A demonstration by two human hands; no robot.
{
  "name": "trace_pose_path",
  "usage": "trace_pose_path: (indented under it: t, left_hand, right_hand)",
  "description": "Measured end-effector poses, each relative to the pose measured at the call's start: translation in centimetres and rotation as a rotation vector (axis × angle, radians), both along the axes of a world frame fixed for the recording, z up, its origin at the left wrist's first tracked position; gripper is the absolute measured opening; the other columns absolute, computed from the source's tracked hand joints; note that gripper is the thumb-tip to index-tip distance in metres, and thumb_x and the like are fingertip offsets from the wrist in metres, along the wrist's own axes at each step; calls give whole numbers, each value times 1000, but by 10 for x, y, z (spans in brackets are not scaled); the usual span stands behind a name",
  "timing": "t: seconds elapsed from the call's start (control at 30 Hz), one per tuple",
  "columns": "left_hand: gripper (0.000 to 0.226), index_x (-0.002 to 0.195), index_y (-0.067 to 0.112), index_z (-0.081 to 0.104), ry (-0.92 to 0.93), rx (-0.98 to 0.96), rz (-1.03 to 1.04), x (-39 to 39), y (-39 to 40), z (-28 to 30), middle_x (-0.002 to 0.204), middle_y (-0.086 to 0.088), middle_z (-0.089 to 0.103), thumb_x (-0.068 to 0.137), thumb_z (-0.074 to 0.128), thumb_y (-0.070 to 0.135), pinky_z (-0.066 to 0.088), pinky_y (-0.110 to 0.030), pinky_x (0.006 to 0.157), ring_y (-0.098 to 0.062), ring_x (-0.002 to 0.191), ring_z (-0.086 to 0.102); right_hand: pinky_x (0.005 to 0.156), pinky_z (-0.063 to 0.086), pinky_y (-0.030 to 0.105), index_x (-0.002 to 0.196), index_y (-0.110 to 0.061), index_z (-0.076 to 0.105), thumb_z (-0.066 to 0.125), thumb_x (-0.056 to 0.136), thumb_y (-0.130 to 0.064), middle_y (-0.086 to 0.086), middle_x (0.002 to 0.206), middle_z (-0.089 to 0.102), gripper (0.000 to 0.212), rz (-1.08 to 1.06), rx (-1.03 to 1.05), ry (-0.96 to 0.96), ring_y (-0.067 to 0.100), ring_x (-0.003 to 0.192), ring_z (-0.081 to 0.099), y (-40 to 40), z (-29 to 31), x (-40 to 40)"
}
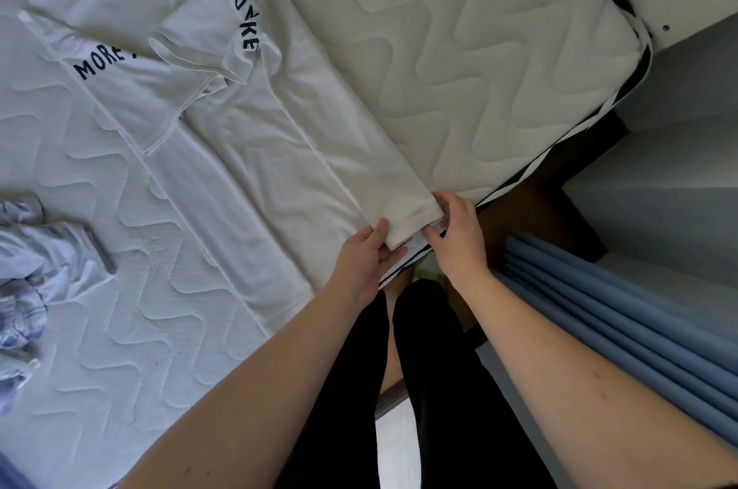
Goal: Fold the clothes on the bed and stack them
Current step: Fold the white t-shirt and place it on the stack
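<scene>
A: State the shirt's condition.

B: The shirt [239,121] is white, with black lettering in an arc across the upper part. It lies flat on the mattress [459,61], running diagonally from the far left to the near edge. Both long sides are folded inward, so the body forms a narrow strip. One sleeve is turned over the chest with its hem showing.

A: Where is the hem end?

B: At the near edge of the mattress, right at the corner, where both hands meet it.

A: Left hand?

B: The left hand [365,255] pinches the hem corner. The thumb lies on top of the fabric and the fingers are curled beneath it. The opening is narrow, closed on the cloth.

A: Right hand?

B: The right hand [459,233] grips the same end from the other side. Its fingers are bent down onto the fabric edge, and a small fold of white cloth shows under them. Also narrow, holding the shirt.

A: Other items?

B: A crumpled pale garment [44,273] lies on the mattress at far left, well apart from the shirt. A blue curtain [623,313] hangs at right, beside the bed.
</scene>
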State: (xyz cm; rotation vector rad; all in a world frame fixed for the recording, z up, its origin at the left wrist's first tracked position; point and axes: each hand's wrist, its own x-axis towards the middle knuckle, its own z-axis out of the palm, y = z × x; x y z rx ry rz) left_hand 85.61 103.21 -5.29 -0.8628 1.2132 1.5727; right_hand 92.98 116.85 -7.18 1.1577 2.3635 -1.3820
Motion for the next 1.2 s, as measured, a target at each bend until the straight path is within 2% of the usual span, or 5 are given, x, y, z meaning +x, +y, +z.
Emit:
trace_pose_path:
  t: [0.1,0.3,0.5,0.83,1.2]
  left_hand:
    - [20,108,7,64,1,6,-4,3,-2,0,95,-7,76,100,54,23,58,-26,75,-17,89,73]
    - [15,108,7,64,58,-56,-52,9,-2,2,99,-6,74,97,58,16,58,-23,75,-17,90,73]
    - [19,105,5,62,81,-155,-121,13,-4,2,88,-10,74,99,56,21,60,-27,75,-16,78,73]
    - [21,90,6,64,297,-404,-522,5,-6,-10,64,-3,71,96,58,24,56,-28,52,-13,52,63]
    - [50,63,11,59,484,-641,-854,-26,-29,-1,50,2,65,88,45,51,54,-28,62,-14,49,63]
  right_hand:
    - [98,45,45,136,-21,47,77,79,-22,4,125,49,64,89,40,-27,24,115,50,-2,-1,4]
    - [96,47,46,125,-21,55,56,93,-16,-2,119,56,31,-65,27,-3,19,105,58,-2,6,0]
    - [92,45,41,120,-22,56,54,93,-15,-3,117,62,29,-97,114,-89,20,105,59,-10,7,-5]
    - [80,53,41,94,-24,59,60,92,-24,-8,85,62,2,-284,74,-146,19,84,61,-7,5,2]
    - [97,36,43,119,-17,56,49,82,5,6,125,52,43,-176,275,-170,26,115,48,-16,26,-16]
